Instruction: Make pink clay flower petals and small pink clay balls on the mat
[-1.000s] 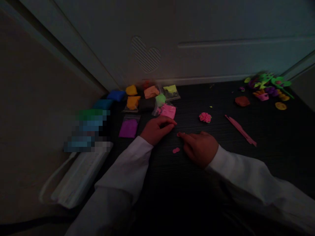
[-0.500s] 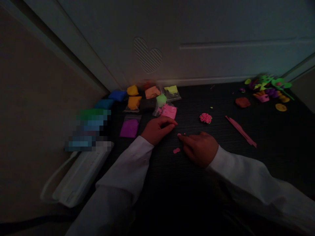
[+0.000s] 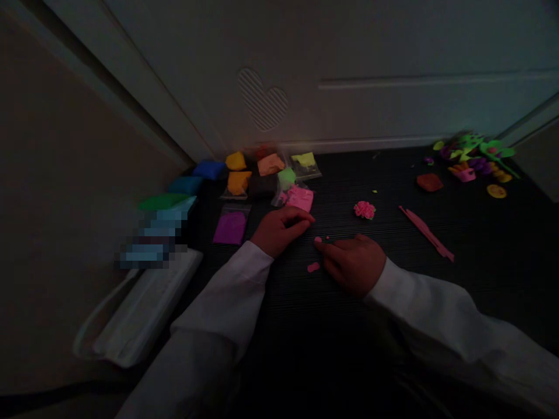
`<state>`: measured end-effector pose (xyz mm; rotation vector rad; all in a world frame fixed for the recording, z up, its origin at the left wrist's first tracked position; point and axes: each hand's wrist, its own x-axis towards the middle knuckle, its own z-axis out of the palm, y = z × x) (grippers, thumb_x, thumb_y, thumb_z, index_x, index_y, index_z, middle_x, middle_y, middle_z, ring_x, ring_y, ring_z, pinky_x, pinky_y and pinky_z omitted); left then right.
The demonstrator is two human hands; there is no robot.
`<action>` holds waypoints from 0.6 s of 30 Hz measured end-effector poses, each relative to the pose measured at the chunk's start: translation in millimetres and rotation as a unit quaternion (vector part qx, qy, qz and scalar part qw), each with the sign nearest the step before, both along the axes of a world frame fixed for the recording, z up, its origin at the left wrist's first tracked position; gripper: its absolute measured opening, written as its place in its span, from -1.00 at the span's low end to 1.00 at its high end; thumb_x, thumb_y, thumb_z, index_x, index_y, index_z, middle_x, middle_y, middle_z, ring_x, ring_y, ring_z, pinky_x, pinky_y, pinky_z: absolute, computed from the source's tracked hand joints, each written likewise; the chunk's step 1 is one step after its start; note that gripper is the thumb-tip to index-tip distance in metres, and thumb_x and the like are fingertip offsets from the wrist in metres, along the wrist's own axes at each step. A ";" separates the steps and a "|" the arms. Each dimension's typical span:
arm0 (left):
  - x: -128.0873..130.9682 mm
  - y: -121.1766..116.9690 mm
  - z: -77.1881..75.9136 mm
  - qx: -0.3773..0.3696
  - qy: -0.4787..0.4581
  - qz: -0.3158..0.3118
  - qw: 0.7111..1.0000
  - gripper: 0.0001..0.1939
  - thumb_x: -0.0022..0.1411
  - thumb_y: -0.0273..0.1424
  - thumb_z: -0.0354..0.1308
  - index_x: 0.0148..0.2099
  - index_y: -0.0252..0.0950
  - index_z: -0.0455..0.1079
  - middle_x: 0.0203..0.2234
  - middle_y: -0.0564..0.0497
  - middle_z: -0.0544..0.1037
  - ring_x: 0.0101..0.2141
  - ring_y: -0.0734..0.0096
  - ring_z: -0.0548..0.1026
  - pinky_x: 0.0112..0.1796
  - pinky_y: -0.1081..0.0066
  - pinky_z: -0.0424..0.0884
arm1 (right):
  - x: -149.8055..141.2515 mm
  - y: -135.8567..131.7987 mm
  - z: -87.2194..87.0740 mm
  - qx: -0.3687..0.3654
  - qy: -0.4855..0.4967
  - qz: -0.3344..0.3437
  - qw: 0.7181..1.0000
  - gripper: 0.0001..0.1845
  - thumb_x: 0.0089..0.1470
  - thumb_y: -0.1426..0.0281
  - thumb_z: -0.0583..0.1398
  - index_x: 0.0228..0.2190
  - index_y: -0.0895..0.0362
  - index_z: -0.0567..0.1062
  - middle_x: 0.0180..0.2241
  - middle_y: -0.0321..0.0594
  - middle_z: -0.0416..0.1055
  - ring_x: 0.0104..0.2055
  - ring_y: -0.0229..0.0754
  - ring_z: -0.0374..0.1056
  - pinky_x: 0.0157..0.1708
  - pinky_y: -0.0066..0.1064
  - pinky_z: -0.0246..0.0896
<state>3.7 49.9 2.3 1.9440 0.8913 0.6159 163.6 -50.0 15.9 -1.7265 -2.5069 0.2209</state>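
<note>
My left hand (image 3: 283, 231) rests on the dark table just in front of an opened pink clay packet (image 3: 300, 198). Its thumb and fingertips come together; whatever may be between them is too dark to make out. To the right, my right hand (image 3: 354, 263) has its index finger stretched out, the tip touching a small flattened pink clay disc (image 3: 318, 240). The other fingers are bent and hold nothing I can see. Beside the disc lies a tiny pink clay ball (image 3: 328, 237). Nearer to me are joined flat pink clay pieces (image 3: 313, 267).
A pink clay flower (image 3: 364, 210) sits beyond my right hand, with a long pink tool (image 3: 426, 233) to its right. Bagged clay, including a purple packet (image 3: 230, 227), lines the left. Clay flowers (image 3: 493, 150) pile up far right. A white power strip (image 3: 148, 308) lies left.
My right index fingertip has shifted slightly on the pink disc, showing more of it. My left hand stays in place.
</note>
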 end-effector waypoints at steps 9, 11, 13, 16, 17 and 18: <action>-0.4 0.0 -1.4 0.003 -0.004 -0.002 1.000 -0.82 0.04 -0.37 0.01 -0.31 -0.31 0.38 -0.35 0.00 0.44 -0.31 0.45 0.39 -0.25 0.39 0.29 | 0.1 0.0 -0.6 0.009 0.006 -0.005 1.000 -0.63 0.05 0.31 -0.08 -0.09 0.06 0.25 -0.36 -0.24 0.42 -0.37 -0.21 0.31 -0.40 -0.35 -0.07; -0.1 -0.6 -0.7 0.009 0.001 -0.001 1.000 -0.82 0.04 -0.37 0.01 -0.32 -0.31 0.38 -0.34 0.00 0.44 -0.31 0.45 0.39 -0.26 0.39 0.29 | 0.2 -0.2 -0.4 0.012 0.009 -0.008 1.000 -0.63 0.05 0.32 -0.07 -0.08 0.06 0.26 -0.34 -0.25 0.41 -0.37 -0.21 0.31 -0.40 -0.35 -0.06; 0.2 -1.0 -0.3 0.021 0.007 -0.004 1.000 -0.82 0.04 -0.38 0.02 -0.31 -0.30 0.38 -0.35 0.00 0.43 -0.33 0.46 0.39 -0.28 0.40 0.29 | 0.1 -0.3 -0.2 0.017 0.013 -0.014 1.000 -0.62 0.05 0.32 -0.07 -0.08 0.07 0.26 -0.32 -0.24 0.41 -0.37 -0.22 0.31 -0.39 -0.35 -0.04; 0.3 -1.1 -0.5 0.067 0.009 -0.021 0.998 -0.84 0.02 -0.39 0.04 -0.33 -0.29 0.39 -0.38 0.01 0.43 -0.33 0.47 0.37 -0.27 0.40 0.29 | 0.4 -0.3 0.1 0.019 0.020 -0.018 0.999 -0.63 0.04 0.33 -0.06 -0.10 0.08 0.29 -0.35 -0.24 0.42 -0.39 -0.24 0.31 -0.40 -0.37 -0.02; 0.3 -0.9 -0.8 0.087 0.009 -0.031 0.996 -0.85 0.01 -0.39 0.05 -0.34 -0.28 0.40 -0.39 0.01 0.42 -0.32 0.46 0.36 -0.26 0.39 0.29 | 0.9 -0.1 0.3 0.019 0.026 -0.019 0.999 -0.64 0.03 0.34 -0.05 -0.12 0.08 0.30 -0.36 -0.24 0.42 -0.40 -0.25 0.31 -0.39 -0.38 -0.01; 0.2 -0.7 -1.1 0.108 0.013 -0.040 0.993 -0.86 0.00 -0.39 0.06 -0.36 -0.27 0.41 -0.39 0.01 0.42 -0.31 0.46 0.36 -0.23 0.39 0.28 | 1.6 0.4 0.6 0.021 0.037 -0.022 0.999 -0.66 0.03 0.34 -0.05 -0.14 0.08 0.32 -0.36 -0.25 0.42 -0.40 -0.25 0.31 -0.39 -0.39 0.00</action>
